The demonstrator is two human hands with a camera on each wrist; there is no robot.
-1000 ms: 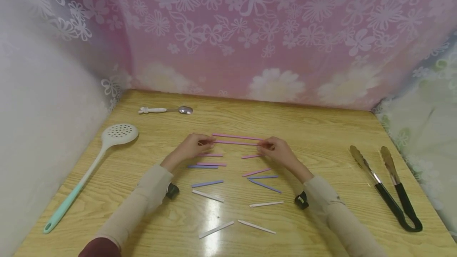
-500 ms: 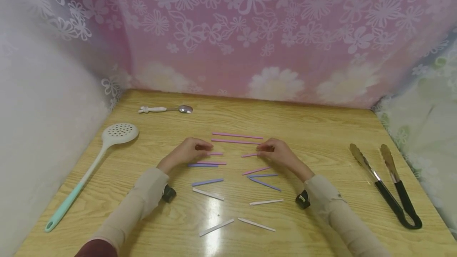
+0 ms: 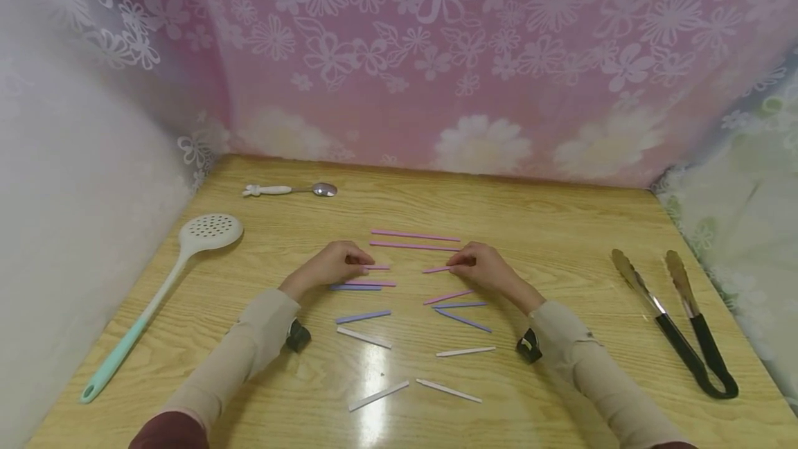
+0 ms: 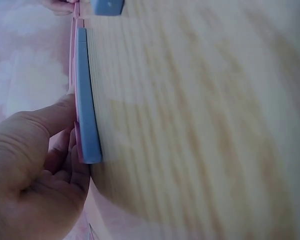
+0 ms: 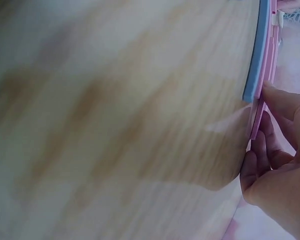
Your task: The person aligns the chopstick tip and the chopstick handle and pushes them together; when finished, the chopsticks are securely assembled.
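Note:
Flat coloured sticks lie in two columns on the wooden table. My left hand (image 3: 339,263) has thumb and fingers pinching the outer end of a short pink stick (image 3: 377,267). On the other side, my right hand (image 3: 486,265) pinches the outer end of a matching short pink stick (image 3: 436,270). Just beyond the hands, two long pink sticks (image 3: 414,235) lie side by side. Closer to me are another pink stick (image 3: 449,297), blue sticks (image 3: 364,317) and white sticks (image 3: 449,391). A blue stick (image 4: 87,100) partly hides the left fingertips in the left wrist view.
A skimmer (image 3: 210,227) with a mint handle lies at the left. The spoon (image 3: 268,190) with a white handle is at the back left. Open tongs (image 3: 686,352) with black handles rest at the right. Flowered cloth (image 3: 399,89) hangs behind the table.
Both hands have come slightly nearer from the ends of the front long pink stick to the short pink sticks. The long stick now lies let go on the table.

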